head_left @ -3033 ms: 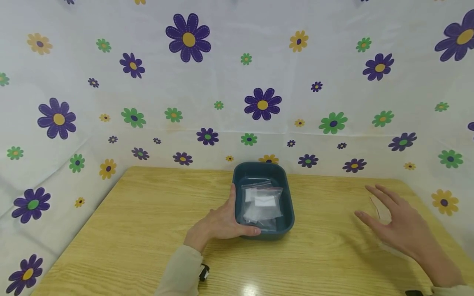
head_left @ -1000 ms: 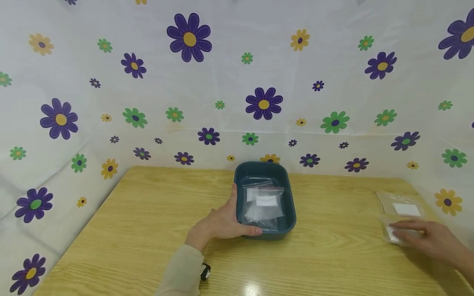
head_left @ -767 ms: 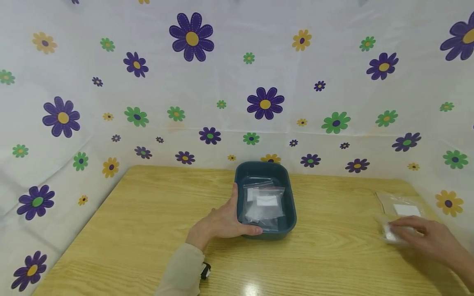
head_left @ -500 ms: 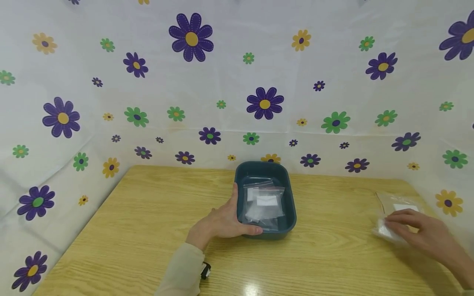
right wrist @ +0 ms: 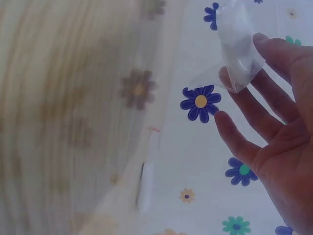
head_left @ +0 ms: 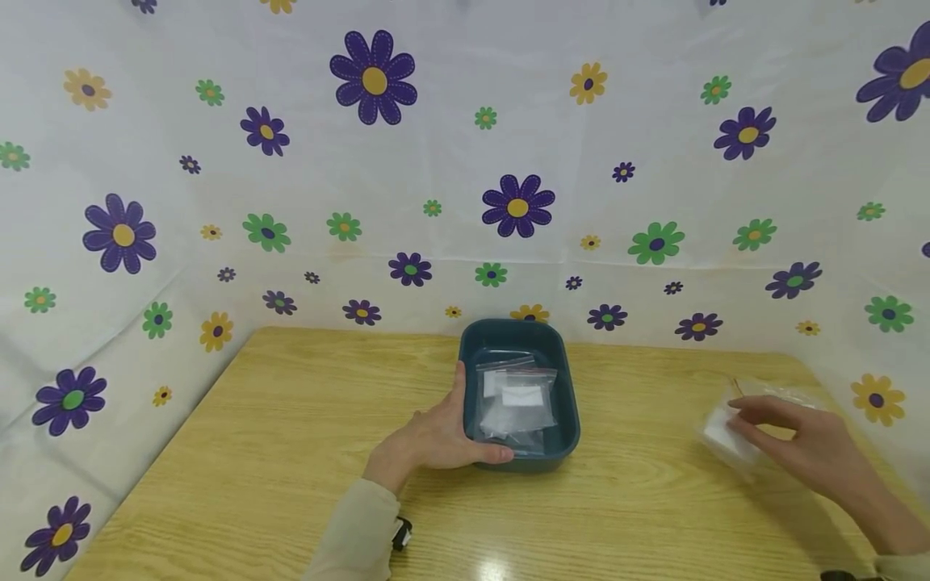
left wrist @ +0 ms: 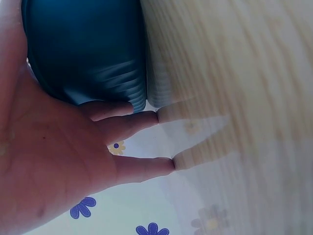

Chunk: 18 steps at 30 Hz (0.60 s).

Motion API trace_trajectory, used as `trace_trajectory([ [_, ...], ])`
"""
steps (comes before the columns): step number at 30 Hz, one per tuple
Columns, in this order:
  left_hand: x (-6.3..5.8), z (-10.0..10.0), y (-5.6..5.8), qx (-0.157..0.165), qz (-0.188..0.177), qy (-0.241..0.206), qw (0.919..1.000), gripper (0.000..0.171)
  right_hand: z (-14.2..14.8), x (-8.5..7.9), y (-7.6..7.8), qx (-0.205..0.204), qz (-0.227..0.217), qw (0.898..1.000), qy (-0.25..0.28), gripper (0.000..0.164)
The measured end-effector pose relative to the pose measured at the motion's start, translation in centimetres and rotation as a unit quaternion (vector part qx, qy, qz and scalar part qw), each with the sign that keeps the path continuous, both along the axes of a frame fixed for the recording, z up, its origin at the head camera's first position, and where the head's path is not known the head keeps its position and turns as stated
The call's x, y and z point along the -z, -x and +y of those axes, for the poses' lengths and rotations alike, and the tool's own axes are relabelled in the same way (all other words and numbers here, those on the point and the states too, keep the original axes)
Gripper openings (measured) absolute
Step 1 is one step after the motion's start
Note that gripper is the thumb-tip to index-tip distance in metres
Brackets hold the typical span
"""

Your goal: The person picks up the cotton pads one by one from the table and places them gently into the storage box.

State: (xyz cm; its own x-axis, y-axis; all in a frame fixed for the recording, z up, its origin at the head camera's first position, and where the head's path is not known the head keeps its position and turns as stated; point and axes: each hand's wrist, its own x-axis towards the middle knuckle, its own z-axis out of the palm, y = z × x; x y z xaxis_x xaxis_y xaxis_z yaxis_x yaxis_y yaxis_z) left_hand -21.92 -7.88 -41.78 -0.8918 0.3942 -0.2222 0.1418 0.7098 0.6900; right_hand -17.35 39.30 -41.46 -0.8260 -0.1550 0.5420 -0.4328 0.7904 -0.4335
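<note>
While the right hand (head_left: pixel 810 448) pinches it between thumb and fingers, a clear bag (head_left: pixel 725 434) with a white patch hangs above the right part of the table (head_left: pixel 291 452). Its outline is blurred in the head view; the right wrist view shows it apart from the tabletop, with at least one finger extended away from it.

Just behind the right hand, a second bag (head_left: pixel 795 395) lies on the table, partly covered from view by that hand.

Well to the left of the held bag, a dark blue bin (head_left: pixel 571 403) rests on the table near its far edge. At least two packets (head_left: pixel 519 407), also clear with white patches, lie overlapped on the bin floor.

The left hand (head_left: pixel 436 436) is spread around the near left corner of the bin, fingers straight along the left side and thumb along the near rim. In the left wrist view, two fingertips meet the table.

A pale sleeve (head_left: pixel 354 532) covers the left forearm, with a black band (head_left: pixel 402 533) at the wrist. Behind the table stands a white cloth (head_left: pixel 436 145) printed with purple, green and yellow flowers.
</note>
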Motion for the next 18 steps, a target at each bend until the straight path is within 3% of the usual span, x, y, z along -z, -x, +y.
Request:
trace_trajectory([
  [10, 0.0, 0.1, 0.0, 0.0, 0.003, -0.004, 1.0, 0.145, -2.6, -1.4, 1.4, -0.035, 0.046, 0.998, -0.003, 0.03],
  [18, -0.1, 0.1, 0.0, -0.003, 0.004, 0.003, 1.0, 0.144, -4.9, -2.4, 2.6, -0.098, 0.083, 0.992, 0.009, 0.038],
])
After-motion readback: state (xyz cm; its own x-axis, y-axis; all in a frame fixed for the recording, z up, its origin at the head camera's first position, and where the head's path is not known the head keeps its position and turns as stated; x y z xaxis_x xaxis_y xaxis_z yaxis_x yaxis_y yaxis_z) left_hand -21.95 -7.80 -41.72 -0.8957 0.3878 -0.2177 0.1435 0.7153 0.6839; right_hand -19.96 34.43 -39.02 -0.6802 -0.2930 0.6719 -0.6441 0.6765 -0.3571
